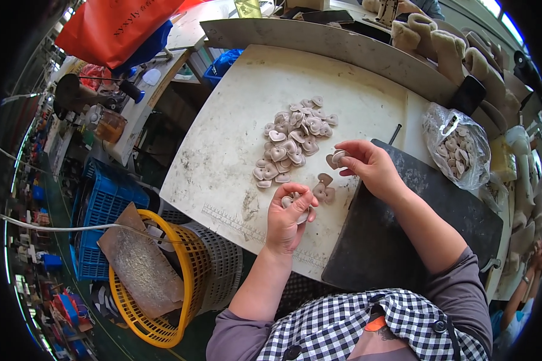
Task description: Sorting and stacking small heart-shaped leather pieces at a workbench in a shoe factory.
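Observation:
Above the near part of the white table (223,156), my left hand (288,218) is closed around a few small beige heart-shaped pieces (296,203). My right hand (370,165), a little farther off and to the right, pinches a beige heart-shaped piece (337,159) between thumb and fingers. Between the two hands a few darker, flat heart-shaped pieces (324,191) lie on the table. Beyond my left hand spreads a loose pile of beige heart-shaped pieces (292,138), many with a small round centre.
A black board (415,222) covers the table's right side, under my right forearm. A clear plastic bag (461,147) of similar pieces sits at the right. A raised grey panel (331,51) borders the far edge. Yellow (190,289) and blue (111,210) baskets stand at left.

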Motion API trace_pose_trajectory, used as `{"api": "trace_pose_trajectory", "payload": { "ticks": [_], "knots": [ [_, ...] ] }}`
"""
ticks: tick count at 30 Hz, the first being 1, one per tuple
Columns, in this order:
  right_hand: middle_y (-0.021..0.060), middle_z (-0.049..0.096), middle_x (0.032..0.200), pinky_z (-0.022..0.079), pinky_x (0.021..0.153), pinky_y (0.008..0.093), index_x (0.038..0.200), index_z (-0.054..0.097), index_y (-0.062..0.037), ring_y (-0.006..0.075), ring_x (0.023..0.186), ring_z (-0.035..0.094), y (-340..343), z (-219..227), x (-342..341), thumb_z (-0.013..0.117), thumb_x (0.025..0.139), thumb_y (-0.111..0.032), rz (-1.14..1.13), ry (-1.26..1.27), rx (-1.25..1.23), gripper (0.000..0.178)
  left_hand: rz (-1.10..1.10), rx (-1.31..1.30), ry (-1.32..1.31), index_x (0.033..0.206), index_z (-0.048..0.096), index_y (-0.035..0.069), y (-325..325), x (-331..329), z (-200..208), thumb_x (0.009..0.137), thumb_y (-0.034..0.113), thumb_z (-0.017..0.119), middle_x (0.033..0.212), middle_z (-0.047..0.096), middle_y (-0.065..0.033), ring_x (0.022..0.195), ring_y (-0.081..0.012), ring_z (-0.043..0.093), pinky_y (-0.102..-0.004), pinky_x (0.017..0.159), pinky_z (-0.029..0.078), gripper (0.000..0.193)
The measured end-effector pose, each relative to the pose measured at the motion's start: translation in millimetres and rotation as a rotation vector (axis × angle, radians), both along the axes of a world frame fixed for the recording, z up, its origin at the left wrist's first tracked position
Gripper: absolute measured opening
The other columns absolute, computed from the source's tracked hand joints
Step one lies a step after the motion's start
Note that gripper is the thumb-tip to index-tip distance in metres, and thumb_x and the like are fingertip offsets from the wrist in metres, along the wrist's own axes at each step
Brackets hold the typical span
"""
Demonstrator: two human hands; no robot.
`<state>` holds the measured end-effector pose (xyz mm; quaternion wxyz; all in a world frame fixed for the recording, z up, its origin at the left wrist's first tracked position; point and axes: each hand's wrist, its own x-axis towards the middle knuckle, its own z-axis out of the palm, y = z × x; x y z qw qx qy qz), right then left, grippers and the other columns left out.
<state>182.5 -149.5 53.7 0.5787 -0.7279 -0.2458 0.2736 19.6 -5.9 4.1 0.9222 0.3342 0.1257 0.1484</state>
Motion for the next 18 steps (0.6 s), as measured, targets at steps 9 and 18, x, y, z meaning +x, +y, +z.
{"api": "trace_pose_trajectory", "payload": {
  "ticks": [9, 18],
  "knots": [
    [0.0101, 0.065, 0.115, 0.057, 0.087, 0.0356, 0.128, 0.054, -0.0019, 0.0206, 0.105, 0.066, -16, -7, -7, 0.057, 0.099, -0.013, -0.048, 0.35, 0.293, 0.031, 0.181, 1.592, 0.373, 0.113, 0.062, 0.003, -16, 5, 30, 0.075, 0.027, 0.081, 0.092, 0.058, -0.0106, 0.08, -0.0259, 0.06, -0.0349, 0.069, 0.05, 0.049],
    [0.0073, 0.065, 0.109, 0.057, 0.084, 0.0314, 0.125, 0.057, -0.0022, 0.0136, 0.099, 0.063, -13, -17, -15, 0.062, 0.097, -0.011, -0.106, 0.179, 0.431, 0.03, 0.115, 1.778, 0.667, 0.102, 0.06, 0.004, -34, 17, 28, 0.071, 0.042, 0.082, 0.103, 0.061, -0.0121, 0.093, -0.0327, 0.062, -0.0417, 0.078, 0.051, 0.054]
  ]
}}
